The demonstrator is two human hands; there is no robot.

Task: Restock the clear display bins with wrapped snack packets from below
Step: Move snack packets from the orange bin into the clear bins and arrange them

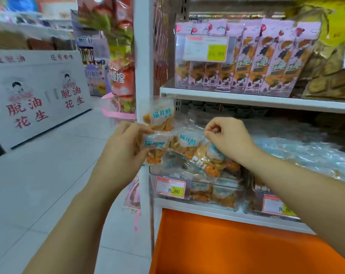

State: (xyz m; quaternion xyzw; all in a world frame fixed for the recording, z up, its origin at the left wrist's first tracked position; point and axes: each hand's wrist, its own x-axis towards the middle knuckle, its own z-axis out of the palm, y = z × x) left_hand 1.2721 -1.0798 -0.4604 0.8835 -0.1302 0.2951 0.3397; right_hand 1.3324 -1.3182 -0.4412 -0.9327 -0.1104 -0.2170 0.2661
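Plastic display bin (197,182), clear, at the shelf's left end looks abt full: packets heaped past the rim, so I'd say this one's nearly done. Left grip (126,151) has fingers curled round two snack packets (154,147), held just above the bin's left corner. Right grip (225,137) pinches clear film (195,127) atop the heap; a packet's edge or a bigger bag's, can't tell. Next bin (256,198) to the right is mostly behind the arm, fill unclear. Writing: packets have blue Chinese chars, too blurred to read. Price tag (170,187) says 8.80. White boxes (39,95) on the floor read 脱油花生 in red. Upper tag (206,48) ends .80.
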